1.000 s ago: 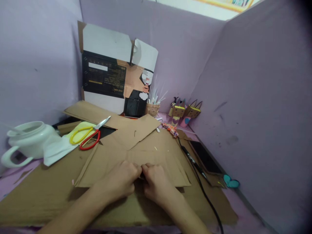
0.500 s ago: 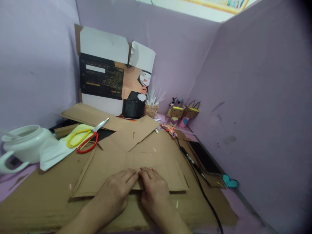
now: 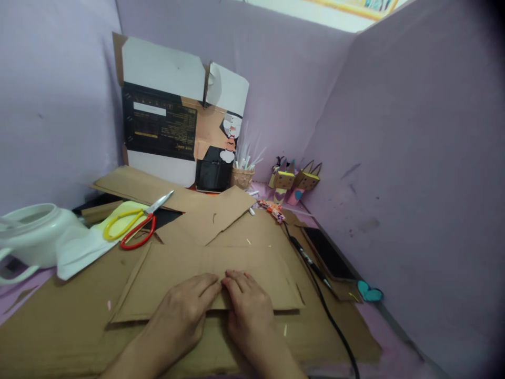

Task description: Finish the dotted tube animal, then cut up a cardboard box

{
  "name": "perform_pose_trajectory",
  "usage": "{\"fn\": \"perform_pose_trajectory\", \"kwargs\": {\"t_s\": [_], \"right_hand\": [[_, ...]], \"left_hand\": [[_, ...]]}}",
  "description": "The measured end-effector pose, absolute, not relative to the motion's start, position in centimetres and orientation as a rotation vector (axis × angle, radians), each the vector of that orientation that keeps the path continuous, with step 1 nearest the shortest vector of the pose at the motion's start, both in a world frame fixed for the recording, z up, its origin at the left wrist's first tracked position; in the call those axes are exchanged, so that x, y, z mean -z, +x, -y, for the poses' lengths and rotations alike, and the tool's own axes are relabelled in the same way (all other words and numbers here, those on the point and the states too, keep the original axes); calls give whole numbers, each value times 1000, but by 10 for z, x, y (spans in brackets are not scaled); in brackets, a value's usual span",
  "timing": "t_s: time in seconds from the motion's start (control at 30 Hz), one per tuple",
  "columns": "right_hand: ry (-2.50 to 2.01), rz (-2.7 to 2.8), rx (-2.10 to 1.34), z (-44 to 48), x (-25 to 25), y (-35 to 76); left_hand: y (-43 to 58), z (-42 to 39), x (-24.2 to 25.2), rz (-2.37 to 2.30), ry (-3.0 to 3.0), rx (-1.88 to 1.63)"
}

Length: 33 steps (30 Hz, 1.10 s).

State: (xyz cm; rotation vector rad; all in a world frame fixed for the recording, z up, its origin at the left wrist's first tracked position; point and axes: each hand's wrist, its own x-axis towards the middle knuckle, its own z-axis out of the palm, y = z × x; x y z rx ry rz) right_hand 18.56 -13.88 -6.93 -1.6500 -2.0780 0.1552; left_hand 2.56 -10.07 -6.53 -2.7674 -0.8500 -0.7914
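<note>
A flat brown piece of cardboard (image 3: 158, 284) with folded side edges lies in front of me on a larger cardboard sheet (image 3: 71, 326). My left hand (image 3: 185, 305) and my right hand (image 3: 249, 300) are side by side at the middle of its near edge. Both have their fingers bent over the top, pressed together and gripping that edge. The thumbs are mostly hidden beneath the hands. Beyond the piece lie more cardboard offcuts (image 3: 215, 210). Scissors (image 3: 145, 221) with one yellow and one red handle rest at the left.
At left stands a white teapot (image 3: 39, 231) beside white paper (image 3: 74, 252). A hot glue gun-like tool with a black cable (image 3: 329, 310) and a phone (image 3: 329, 252) lie right. Behind are an unfolded box (image 3: 158, 126), a cup of white sticks (image 3: 242, 176) and small cardboard figures (image 3: 284, 179).
The view has shifted slightly, so the things around appear a little further left. Both hands keep the same place on the cardboard's near edge.
</note>
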Motion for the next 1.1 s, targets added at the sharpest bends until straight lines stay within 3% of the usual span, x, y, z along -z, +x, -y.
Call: {"fn": "perform_pose_trajectory", "kwargs": {"t_s": [0.23, 0.47, 1.1], "right_hand": [[-1614, 2093, -59, 140, 77, 186], [-1718, 2119, -106, 151, 70, 187], [-1842, 2361, -216, 145, 54, 214]], "left_hand": [[15, 104, 70, 1023, -2652, 395], [5, 113, 90, 999, -2643, 363], [37, 103, 27, 1105, -2826, -324]]}}
